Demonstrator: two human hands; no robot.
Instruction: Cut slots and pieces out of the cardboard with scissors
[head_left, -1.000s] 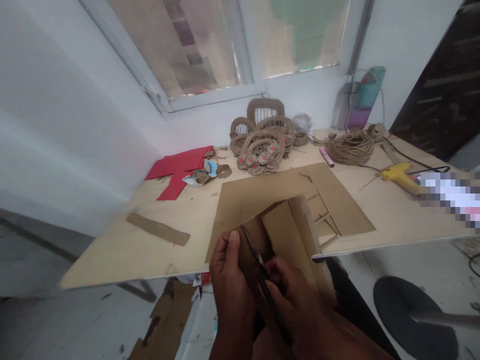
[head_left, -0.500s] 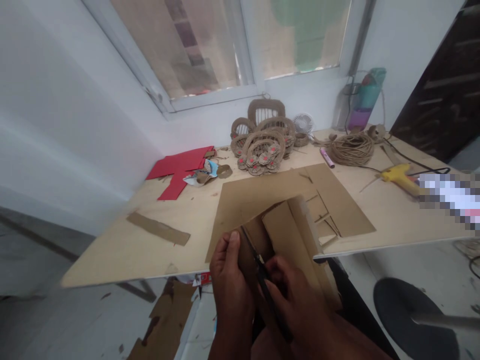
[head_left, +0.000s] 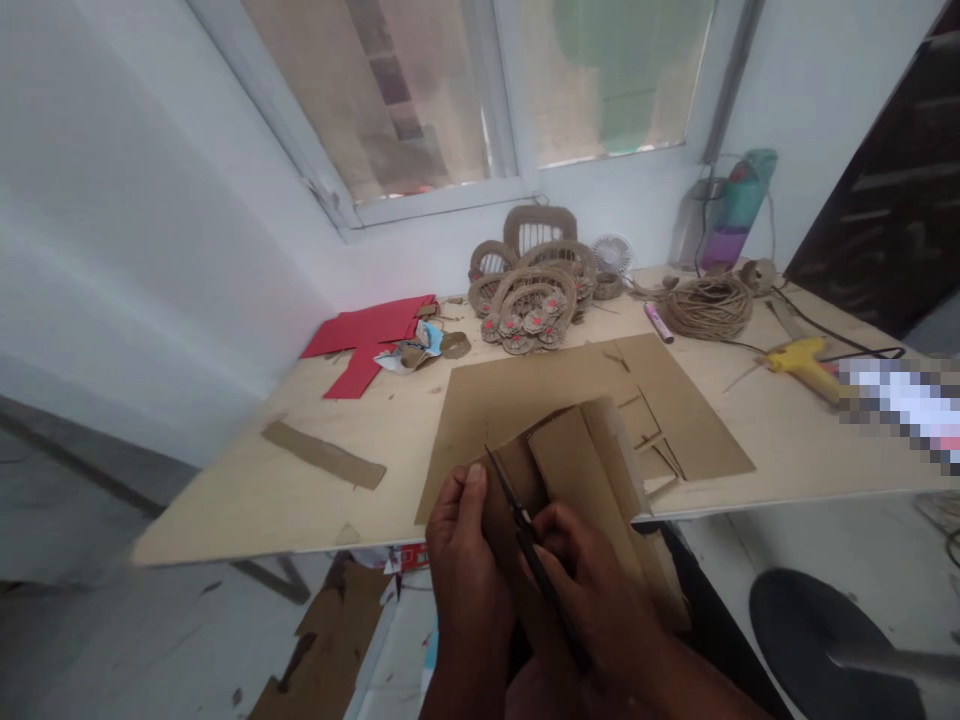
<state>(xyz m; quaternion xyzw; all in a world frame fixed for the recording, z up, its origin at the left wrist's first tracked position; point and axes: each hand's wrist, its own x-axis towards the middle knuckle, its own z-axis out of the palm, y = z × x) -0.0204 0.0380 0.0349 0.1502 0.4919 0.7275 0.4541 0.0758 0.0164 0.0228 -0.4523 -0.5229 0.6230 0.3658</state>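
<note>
My left hand [head_left: 466, 545] is closed on the left part of a folded piece of cardboard [head_left: 576, 462], thumb on top near its upper edge. The cardboard is brown, bent into flaps, and held over the table's front edge above my lap. In my right hand [head_left: 596, 575] is a pair of black scissors [head_left: 551, 600], pointing up and away along the cardboard between its left part and the wider right flap. The blade tip reaches the cardboard's upper edge beside my left thumb. My fingers partly hide the scissors' handles.
A flat cardboard sheet [head_left: 517, 385] with thin strips lies on the table [head_left: 225, 500]. Behind it stand twine-wrapped baskets [head_left: 536, 290]. Red sheets [head_left: 367, 328] and a cardboard strip [head_left: 324, 455] are left; a twine coil [head_left: 709, 307] and yellow glue gun [head_left: 806, 365] are right.
The view has shifted slightly, so everything sits a little further right. Both hands keep their hold, and the scissors and cardboard stay almost the same relative to each other.
</note>
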